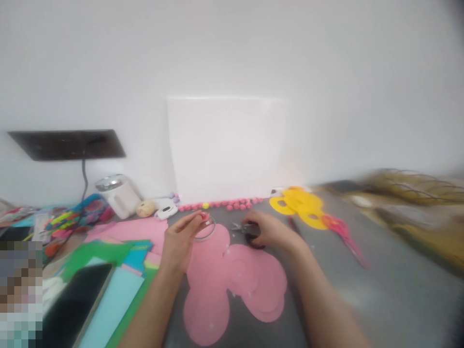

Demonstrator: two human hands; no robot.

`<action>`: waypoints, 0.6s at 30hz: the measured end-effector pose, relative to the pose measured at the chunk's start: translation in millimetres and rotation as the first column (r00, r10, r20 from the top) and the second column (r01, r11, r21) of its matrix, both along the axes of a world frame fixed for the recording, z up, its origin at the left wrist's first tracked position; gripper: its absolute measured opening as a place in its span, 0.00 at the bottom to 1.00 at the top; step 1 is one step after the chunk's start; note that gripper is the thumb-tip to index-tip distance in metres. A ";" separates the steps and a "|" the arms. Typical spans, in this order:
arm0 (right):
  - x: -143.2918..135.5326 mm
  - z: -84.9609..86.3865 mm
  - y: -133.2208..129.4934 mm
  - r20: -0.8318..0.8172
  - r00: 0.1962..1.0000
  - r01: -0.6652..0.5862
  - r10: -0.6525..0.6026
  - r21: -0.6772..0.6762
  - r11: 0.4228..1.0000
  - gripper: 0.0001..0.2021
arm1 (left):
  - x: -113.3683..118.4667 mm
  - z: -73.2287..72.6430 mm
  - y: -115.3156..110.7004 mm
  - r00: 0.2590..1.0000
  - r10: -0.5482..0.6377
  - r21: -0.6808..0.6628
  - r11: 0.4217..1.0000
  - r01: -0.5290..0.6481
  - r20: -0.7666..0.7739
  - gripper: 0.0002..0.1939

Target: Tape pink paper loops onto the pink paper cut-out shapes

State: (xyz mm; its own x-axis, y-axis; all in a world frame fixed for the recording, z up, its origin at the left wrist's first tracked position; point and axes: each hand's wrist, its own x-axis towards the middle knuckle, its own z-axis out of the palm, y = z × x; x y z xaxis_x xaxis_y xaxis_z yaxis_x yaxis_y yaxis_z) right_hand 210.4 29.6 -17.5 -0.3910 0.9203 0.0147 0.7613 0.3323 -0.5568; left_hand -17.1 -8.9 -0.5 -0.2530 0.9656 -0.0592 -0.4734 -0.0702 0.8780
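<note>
Between the fingertips of my left hand (181,237) is a small pink round piece (205,217). A clear ring that looks like a tape roll (213,229) hangs at those same fingers; how it is held is hard to make out. My right hand (270,231) grips small black-handled scissors (249,229), their blades pointing left toward the ring. Beneath both hands lie pink paper shapes with rounded lobes (206,309), dotted with tiny whitish bits. Small pink balls (237,205) and one yellow ball (205,206) line the wall side of the table.
A white sheet (228,150) stands against the wall. To the right lie yellow paper cutouts (300,203) and pink scissors (346,237). Coloured paper (116,295), a dark phone-like slab (78,299) and a white container (123,198) occupy the left. A cable (84,179) hangs from the wall panel (65,145).
</note>
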 end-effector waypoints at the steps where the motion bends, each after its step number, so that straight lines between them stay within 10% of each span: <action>1: 0.6 1.3 -0.6 -0.008 1.000 -0.008 0.008 -0.004 1.000 0.25 | 0.0 -0.7 0.1 1.000 -0.004 -0.001 1.000 0.004 -0.001 0.14; 6: -16.1 3.3 -2.0 -0.280 0.958 0.089 -0.060 0.093 0.992 0.05 | 0.4 -6.1 0.7 0.997 -0.011 0.010 1.000 0.012 -0.072 0.13; 11: -55.3 4.9 -10.8 -0.697 0.716 0.067 0.036 0.120 0.991 0.04 | 2.2 -8.2 -0.1 0.990 -0.045 0.008 0.999 0.046 -0.134 0.13; 18: -75.1 2.3 -19.7 -0.770 0.633 0.017 0.074 0.110 0.994 0.05 | 2.5 -9.2 -0.2 0.981 -0.045 0.014 0.999 0.048 -0.187 0.13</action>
State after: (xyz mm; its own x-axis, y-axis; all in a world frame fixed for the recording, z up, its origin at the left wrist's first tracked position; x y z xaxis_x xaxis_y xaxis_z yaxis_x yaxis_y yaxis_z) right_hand 135.2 9.9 -15.1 -0.2207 0.8843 0.4115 0.0571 0.4329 -0.8996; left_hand -14.6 -9.2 -9.7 -0.2126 0.9771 0.0022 -0.3048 -0.0685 0.9500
